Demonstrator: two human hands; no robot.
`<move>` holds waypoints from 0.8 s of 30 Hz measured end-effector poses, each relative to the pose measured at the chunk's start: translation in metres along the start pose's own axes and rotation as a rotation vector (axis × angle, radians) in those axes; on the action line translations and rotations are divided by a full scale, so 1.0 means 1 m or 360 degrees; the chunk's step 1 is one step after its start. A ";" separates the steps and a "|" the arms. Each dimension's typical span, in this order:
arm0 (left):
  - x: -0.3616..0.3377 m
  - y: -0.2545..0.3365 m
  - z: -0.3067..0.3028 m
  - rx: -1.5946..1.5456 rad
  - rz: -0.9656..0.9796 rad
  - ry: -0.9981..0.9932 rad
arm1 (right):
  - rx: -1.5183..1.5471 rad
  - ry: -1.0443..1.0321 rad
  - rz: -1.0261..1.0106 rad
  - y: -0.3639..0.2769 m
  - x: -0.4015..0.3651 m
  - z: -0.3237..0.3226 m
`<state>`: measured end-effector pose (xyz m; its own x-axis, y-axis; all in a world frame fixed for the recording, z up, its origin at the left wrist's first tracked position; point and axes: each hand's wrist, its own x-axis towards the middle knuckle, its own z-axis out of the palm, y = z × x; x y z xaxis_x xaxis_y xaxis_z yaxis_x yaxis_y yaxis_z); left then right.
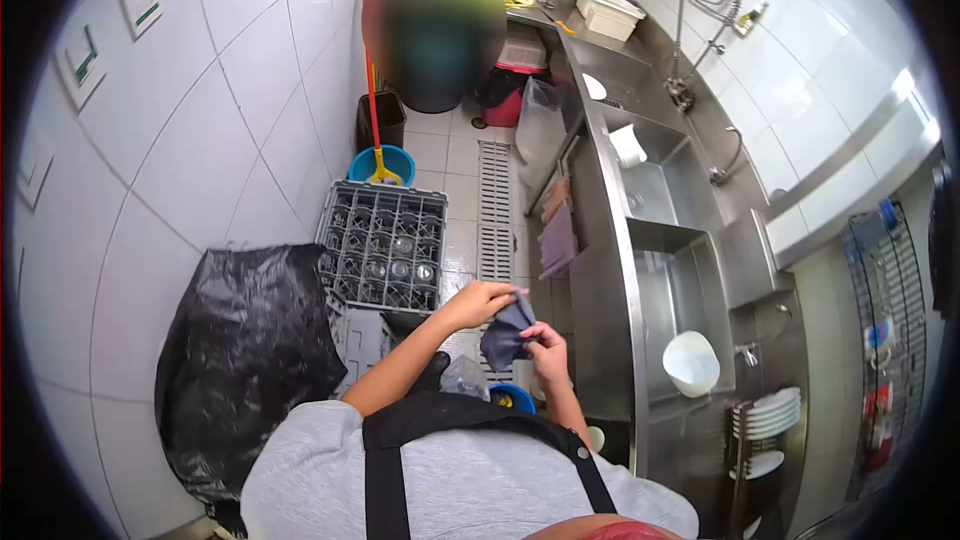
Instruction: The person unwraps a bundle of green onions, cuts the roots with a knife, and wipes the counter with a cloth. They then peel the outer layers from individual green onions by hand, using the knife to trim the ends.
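Note:
A crumpled dark grey-blue cloth [506, 338] hangs between my two hands in front of my apron. My left hand [478, 306] grips its upper edge, fingers closed around the fabric. On the other side, my right hand [545, 350] pinches the cloth between thumb and fingers. Whether anything is wrapped inside the cloth cannot be made out. Just below the hands are a clear plastic bag [463, 377] and part of a blue bucket [514, 397], both on the floor.
At left, a black garbage bag [255, 360] stands by the tiled wall, beside a grey rack of glasses [385, 245]. A steel sink counter [627, 270] runs along the right, with a white container [691, 364] in one basin. Cloths [558, 240] hang below. A floor drain [495, 210] lies ahead.

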<state>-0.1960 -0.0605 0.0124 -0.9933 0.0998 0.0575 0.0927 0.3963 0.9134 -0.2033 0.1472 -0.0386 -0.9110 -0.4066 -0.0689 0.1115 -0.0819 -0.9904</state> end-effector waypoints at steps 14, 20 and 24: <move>0.288 0.014 -0.059 -0.0172 0.0399 -0.0264 | 0.1048 0.0133 0.0748 -0.042 0.279 -0.022; 0.383 -0.004 -0.089 -0.0264 0.0726 -0.0389 | 0.1517 -0.0185 0.0501 -0.058 0.419 -0.054; 0.420 -0.031 -0.165 -0.0324 0.0306 0.0015 | 0.1812 -0.0410 0.0493 -0.073 0.524 -0.061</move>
<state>-0.6274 -0.1816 0.0749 -0.9595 0.1464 0.2406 0.2650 0.1796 0.9474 -0.7129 -0.0045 -0.0101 -0.6923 -0.7098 -0.1303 0.7153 -0.6511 -0.2539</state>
